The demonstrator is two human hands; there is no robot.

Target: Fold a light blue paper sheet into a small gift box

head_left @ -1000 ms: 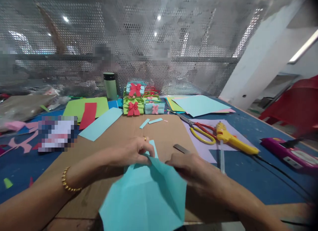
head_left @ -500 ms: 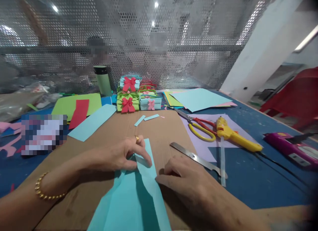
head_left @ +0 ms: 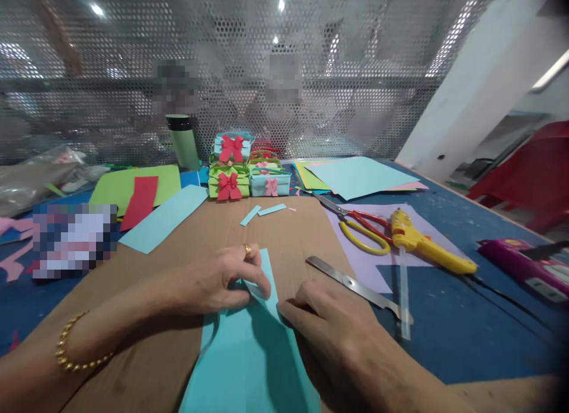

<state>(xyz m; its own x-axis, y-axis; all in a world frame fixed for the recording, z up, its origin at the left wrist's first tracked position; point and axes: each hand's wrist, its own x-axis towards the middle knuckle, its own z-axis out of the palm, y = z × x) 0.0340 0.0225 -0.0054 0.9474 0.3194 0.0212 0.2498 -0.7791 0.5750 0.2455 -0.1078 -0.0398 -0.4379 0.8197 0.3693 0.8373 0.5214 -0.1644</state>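
A light blue sheet of paper (head_left: 253,365) with folded edges lies on brown cardboard in front of me. My left hand (head_left: 237,277), wearing a ring, is closed on the sheet's far part, thumb and fingers pinching a fold. Its palm side is hidden. My right hand (head_left: 329,318) is curled at the sheet's right edge, with thumb and forefinger together on that edge. Just beyond the right hand rests a flat metal blade (head_left: 342,278). Two narrow blue paper strips (head_left: 272,210) lie farther off on the cardboard (head_left: 297,235).
Scissors (head_left: 367,235) and a yellow glue gun (head_left: 418,241) with its cord lie at right, near a purple power strip (head_left: 522,268). Small paper baskets with bows (head_left: 231,185) are stacked at the back beside a green flask (head_left: 183,143). Coloured sheets (head_left: 360,176) lie behind.
The blue paper's near part has swung right and its raised right-hand fold lies flatter. Both hands stay almost in place, the left still pinching the far part.
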